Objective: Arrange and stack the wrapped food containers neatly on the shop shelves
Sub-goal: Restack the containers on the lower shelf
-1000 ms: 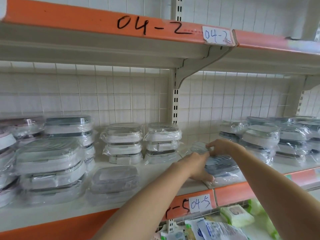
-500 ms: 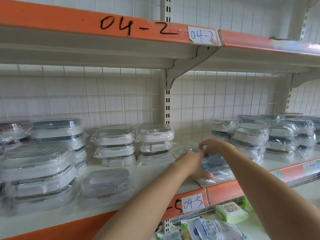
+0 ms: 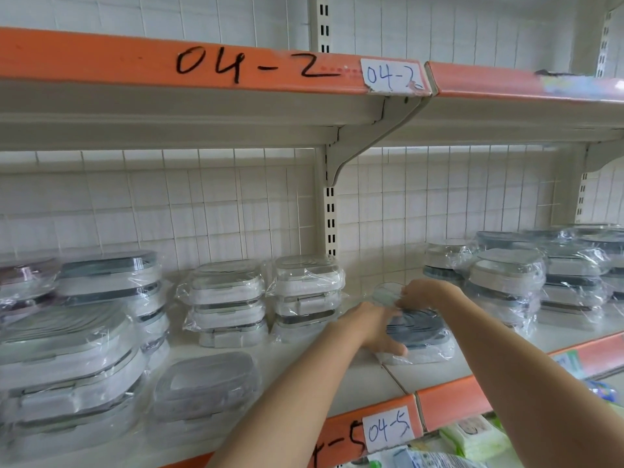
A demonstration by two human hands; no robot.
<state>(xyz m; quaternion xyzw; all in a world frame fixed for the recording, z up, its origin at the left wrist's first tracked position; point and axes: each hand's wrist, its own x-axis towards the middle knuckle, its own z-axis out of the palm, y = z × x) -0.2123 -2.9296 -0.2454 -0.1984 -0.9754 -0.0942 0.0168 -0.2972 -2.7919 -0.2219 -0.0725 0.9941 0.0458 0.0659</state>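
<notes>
A plastic-wrapped container with a dark grey lid (image 3: 423,327) lies on the white shelf (image 3: 341,376) near the middle upright. My left hand (image 3: 373,327) grips its left side, thumb along the front lower edge. My right hand (image 3: 423,292) pinches the loose clear wrap at the container's far top corner. Stacks of wrapped containers stand left (image 3: 305,292) and right (image 3: 506,280) of it.
More stacks fill the shelf's left part (image 3: 67,349), with a single wrapped container (image 3: 202,383) in front. The upper shelf with an orange rail marked 04-2 (image 3: 236,65) hangs overhead. Packaged goods (image 3: 472,437) lie on the shelf below.
Both hands stay on the same container. The view has shifted, so the shelf sits slightly further left in the frame.
</notes>
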